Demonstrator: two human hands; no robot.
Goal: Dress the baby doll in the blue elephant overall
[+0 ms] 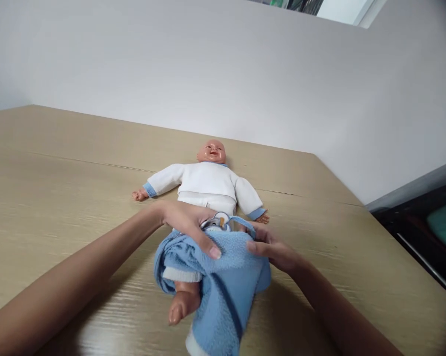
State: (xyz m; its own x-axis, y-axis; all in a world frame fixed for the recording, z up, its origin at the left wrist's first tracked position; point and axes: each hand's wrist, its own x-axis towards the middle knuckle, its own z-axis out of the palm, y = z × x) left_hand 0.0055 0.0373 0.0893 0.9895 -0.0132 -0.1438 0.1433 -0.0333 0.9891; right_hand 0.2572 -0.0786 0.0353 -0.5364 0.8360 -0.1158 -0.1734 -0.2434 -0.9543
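Observation:
A baby doll in a white top with blue cuffs lies on its back, head away from me and arms spread. Blue fleece doll trousers are bunched around its lower legs. One bare foot sticks out of the white-cuffed leg on the left; the other foot is hidden in the fabric. My left hand grips the waistband, thumb on the outside and fingers tucked behind. On the other side my right hand pinches the trousers' edge beside a blue strap. A round white-and-orange patch shows between my hands.
The doll lies on a wooden table with a seam running across it. A pale wall rises behind the far edge. Beyond the right edge is a dark object with a green surface.

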